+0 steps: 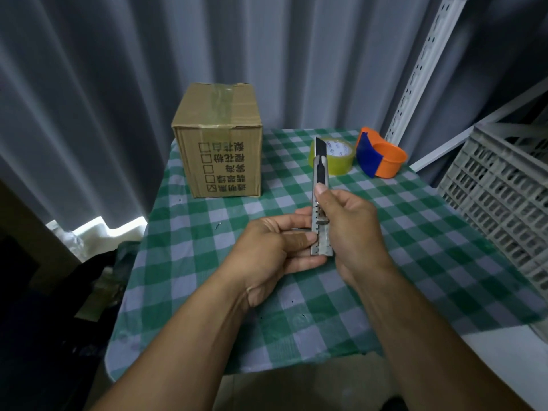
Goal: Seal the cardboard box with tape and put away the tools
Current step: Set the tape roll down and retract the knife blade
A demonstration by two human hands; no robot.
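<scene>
Pointing its blade away from the person and toward the far edge of the table, the utility knife (319,200) is held above the middle of the green-and-white checked tablecloth (415,262), its long axis running near-to-far and tipped up at the far end. It is a slim silver-grey metal knife with a black slider strip on the upper half and a dark, angled blade tip standing out of the housing. The right hand (353,232) is curled around the lower body of the knife, thumb laid along the handle just below the black strip. The left hand (275,250) pinches the near end of the handle between thumb and fingers. Well beyond the hands, the cardboard box (219,140) stands at the table's far left corner, flaps closed with clear tape running over the top and down the front, printed characters upside down. A roll of clear tape (335,157) lies beside an orange and blue tape dispenser (379,155) at the far right.
</scene>
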